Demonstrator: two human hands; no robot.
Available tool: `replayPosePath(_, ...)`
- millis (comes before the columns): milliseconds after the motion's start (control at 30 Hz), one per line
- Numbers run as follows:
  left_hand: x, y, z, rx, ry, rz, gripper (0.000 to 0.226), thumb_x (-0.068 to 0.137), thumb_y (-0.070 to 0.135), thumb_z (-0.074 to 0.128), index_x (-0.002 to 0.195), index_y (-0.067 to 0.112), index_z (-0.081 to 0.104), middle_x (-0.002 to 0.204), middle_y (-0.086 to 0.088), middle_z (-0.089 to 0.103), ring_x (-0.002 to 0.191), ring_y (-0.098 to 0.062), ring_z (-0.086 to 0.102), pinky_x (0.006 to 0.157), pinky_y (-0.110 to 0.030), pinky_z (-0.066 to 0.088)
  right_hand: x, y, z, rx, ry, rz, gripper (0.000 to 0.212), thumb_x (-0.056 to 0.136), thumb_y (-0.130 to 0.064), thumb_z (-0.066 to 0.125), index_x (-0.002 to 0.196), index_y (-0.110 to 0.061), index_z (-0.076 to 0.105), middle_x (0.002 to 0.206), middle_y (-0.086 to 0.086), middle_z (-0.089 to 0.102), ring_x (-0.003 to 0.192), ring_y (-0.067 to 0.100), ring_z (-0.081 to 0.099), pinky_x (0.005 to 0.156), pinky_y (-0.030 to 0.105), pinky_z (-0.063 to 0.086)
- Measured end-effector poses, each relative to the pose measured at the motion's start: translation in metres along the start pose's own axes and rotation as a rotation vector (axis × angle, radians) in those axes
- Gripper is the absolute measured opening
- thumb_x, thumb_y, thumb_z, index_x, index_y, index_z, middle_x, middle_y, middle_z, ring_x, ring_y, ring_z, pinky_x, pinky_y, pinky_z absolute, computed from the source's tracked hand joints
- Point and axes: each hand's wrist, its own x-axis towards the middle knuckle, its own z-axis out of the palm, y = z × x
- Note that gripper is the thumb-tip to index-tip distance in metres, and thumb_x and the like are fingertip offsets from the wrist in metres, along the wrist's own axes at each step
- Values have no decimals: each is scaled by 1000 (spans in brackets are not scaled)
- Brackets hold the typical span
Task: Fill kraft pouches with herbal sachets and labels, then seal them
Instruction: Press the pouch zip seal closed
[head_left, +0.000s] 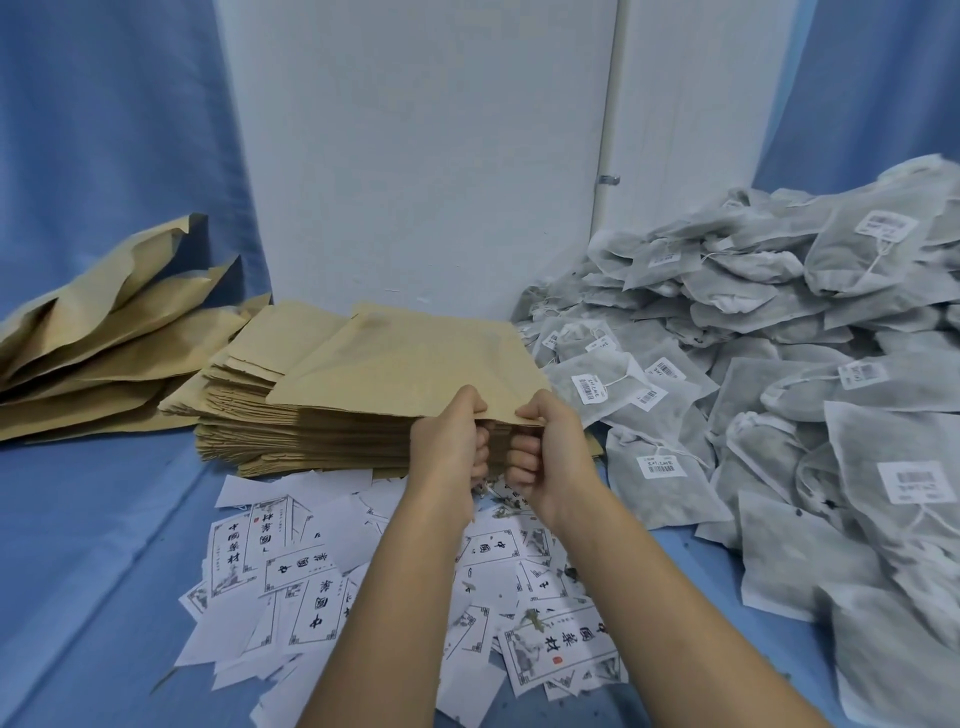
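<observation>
both hands hold the same kraft pouch (410, 364), the top one of a tall stack of flat pouches (291, 436) in the middle of the blue-covered worktop (104, 545). the left hand (452, 441) and the right hand (545, 457) are close beside each other at the near edge of this pouch. each thumb lies on top of the paper and the fingers (480, 447) are curled tightly under it, so each hand pinches the edge. the far part of the pouch rests on the stack.

in front of the stack, under the forearms, many white printed labels (311, 582) lie scattered, some with small bits of dried herb on them. on the right is a big heap of grey herbal sachets (779, 389) with barcode tags, and it touches the right side of the stack. on the left several bulging pouches (104, 338) lie one over another, just beside the stack. behind all stands a white board (415, 156).
</observation>
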Motion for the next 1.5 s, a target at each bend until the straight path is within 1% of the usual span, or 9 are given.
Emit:
replayPosePath(167, -3, -2, 2, 60, -92, -53, 29, 84, 14, 51, 55, 12, 44, 40, 3, 31, 35, -9, 21, 34, -14, 17, 2, 2, 2, -49, -42, -49, 25, 83, -12, 42, 57, -12, 41, 37, -2, 34, 30, 6, 18, 31, 16, 13)
replayPosePath(367, 1, -3, -3, -48, 43, 2, 34, 84, 6, 49, 51, 11, 40, 34, 4, 29, 28, -7, 19, 31, -14, 15, -1, 10, 8, -120, -90, -15, 39, 91, -14, 49, 52, -15, 48, 37, -7, 35, 31, 4, 20, 31, 15, 14)
replayPosePath(533, 1, -2, -6, -1, 6, -19, 31, 84, 11, 53, 54, 11, 43, 36, 4, 31, 30, -9, 22, 34, -15, 17, -2, 9, 11, -59, 29, -64, 34, 91, -8, 48, 58, -12, 44, 36, -5, 35, 28, 5, 20, 29, 16, 17)
replayPosePath(633, 4, -4, -9, 94, 90, 59, 29, 83, 13, 57, 57, 10, 46, 35, 8, 33, 33, -9, 26, 37, -17, 23, -2, 10, 8, -13, 81, -60, 32, 92, -10, 49, 61, -13, 41, 33, -8, 31, 27, 5, 19, 29, 16, 17)
replayPosePath(833, 0, -4, -5, -31, 17, 22, 33, 90, 14, 51, 58, 7, 45, 30, 7, 29, 23, -6, 22, 30, -11, 17, -2, 17, 11, -68, 38, -67, 38, 93, -24, 53, 57, -12, 47, 41, -3, 39, 32, 8, 27, 35, 18, 21)
replayPosePath(1033, 5, -3, -8, -26, 120, 92, 30, 87, 12, 50, 59, 8, 44, 32, 8, 32, 26, -5, 24, 31, -14, 19, -1, 17, 10, 48, 116, -129, 39, 94, -21, 52, 57, -9, 49, 38, -2, 43, 28, 6, 31, 32, 17, 24)
replayPosePath(1200, -2, -4, -4, 71, -24, 38, 40, 91, 16, 49, 52, 8, 44, 29, 5, 33, 23, -8, 26, 31, -10, 20, 0, 23, 11, 43, 27, -78, 41, 92, -24, 55, 54, -11, 47, 39, -2, 41, 30, 7, 27, 34, 18, 21)
replayPosePath(1367, 2, -5, -5, -44, 33, 50, 32, 89, 13, 54, 59, 9, 43, 34, 8, 30, 27, -6, 22, 30, -14, 16, 3, 16, 4, 126, 179, -175, 32, 91, -16, 54, 61, -11, 43, 38, -3, 38, 30, 6, 28, 33, 17, 22)
replayPosePath(1500, 1, -5, -5, -40, -9, 53, 34, 88, 11, 54, 57, 9, 43, 32, 6, 33, 25, -6, 25, 31, -11, 21, 1, 19, 8, 131, 8, -59, 28, 90, -23, 56, 64, -11, 50, 46, -1, 41, 35, 8, 31, 34, 17, 23)
